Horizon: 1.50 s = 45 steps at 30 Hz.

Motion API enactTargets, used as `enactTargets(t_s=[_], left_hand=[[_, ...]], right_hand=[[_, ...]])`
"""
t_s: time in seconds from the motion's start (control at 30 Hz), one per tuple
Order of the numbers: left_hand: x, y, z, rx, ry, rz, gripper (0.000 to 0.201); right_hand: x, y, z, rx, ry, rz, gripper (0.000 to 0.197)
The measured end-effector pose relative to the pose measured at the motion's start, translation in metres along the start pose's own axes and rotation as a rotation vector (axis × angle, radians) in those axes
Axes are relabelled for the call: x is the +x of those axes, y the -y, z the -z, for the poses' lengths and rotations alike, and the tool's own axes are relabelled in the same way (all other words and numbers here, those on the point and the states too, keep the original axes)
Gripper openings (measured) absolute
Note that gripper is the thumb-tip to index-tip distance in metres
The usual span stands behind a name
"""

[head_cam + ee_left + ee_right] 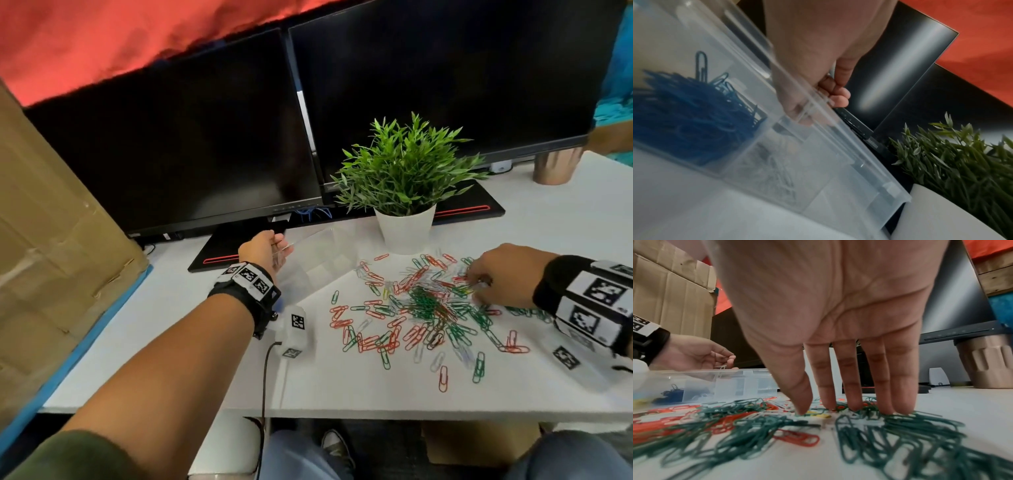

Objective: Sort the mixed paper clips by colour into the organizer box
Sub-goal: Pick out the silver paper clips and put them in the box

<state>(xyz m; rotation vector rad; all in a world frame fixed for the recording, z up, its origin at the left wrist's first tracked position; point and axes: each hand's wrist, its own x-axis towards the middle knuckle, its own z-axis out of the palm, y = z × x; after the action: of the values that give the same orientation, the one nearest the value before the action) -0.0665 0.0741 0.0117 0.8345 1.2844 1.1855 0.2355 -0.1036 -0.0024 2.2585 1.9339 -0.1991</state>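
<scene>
A pile of red, green and white paper clips (424, 305) (756, 426) lies spread on the white table. My right hand (476, 281) (830, 408) is on its far right side, fingers straight, tips touching the clips; a yellow clip (818, 415) lies between thumb and forefinger. The clear organizer box (315, 260) (818, 162) (748, 381) sits left of the pile. It holds blue clips (684, 113) (672, 392) and, in the adjoining compartment, pale clips (772, 172). My left hand (281, 248) (824, 110) (729, 359) hovers over the box's far edge, pinching a pale clip (721, 369).
A plant in a white pot (406, 226) stands just behind the pile. Two dark monitors (171, 137) on flat bases close off the back. A cardboard box (51, 240) stands at the left and a copper cup (555, 168) at the far right. The table's front edge (342, 411) is near me.
</scene>
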Motion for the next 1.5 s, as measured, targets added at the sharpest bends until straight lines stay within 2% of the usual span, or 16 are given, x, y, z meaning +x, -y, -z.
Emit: enactTargets(t_s=[0.23, 0.33, 0.47, 0.6, 0.7, 0.87, 1.13, 1.5], left_hand=[[-0.009, 0.01, 0.008, 0.177, 0.07, -0.023, 0.023], [-0.019, 0.011, 0.014, 0.229, 0.088, -0.06, 0.021], [-0.032, 0.007, 0.007, 0.298, 0.034, -0.181, 0.021], [-0.06, 0.004, -0.019, 0.206, 0.046, -0.204, 0.013], [-0.088, 0.011, -0.04, 0.104, 0.193, -0.139, 0.013], [-0.111, 0.04, -0.067, -0.02, 0.358, 0.12, 0.014], [-0.117, 0.07, -0.084, -0.178, 0.388, 0.421, 0.024], [-0.119, 0.082, -0.082, -0.286, 0.389, 0.506, 0.028]], right_hand=[[-0.005, 0.004, 0.003, -0.011, -0.022, -0.01, 0.019], [0.0, 0.006, 0.01, -0.035, -0.061, 0.063, 0.024], [0.015, 0.021, 0.021, -0.034, -0.071, 0.189, 0.03], [0.03, 0.037, 0.019, -0.028, -0.027, 0.248, 0.032], [0.037, 0.043, 0.012, -0.013, 0.021, 0.229, 0.035], [0.04, 0.04, 0.008, 0.051, -0.044, 0.217, 0.026], [0.042, 0.031, 0.003, 0.136, -0.15, 0.206, 0.016], [0.041, 0.03, 0.005, 0.398, -0.222, 0.204, 0.016]])
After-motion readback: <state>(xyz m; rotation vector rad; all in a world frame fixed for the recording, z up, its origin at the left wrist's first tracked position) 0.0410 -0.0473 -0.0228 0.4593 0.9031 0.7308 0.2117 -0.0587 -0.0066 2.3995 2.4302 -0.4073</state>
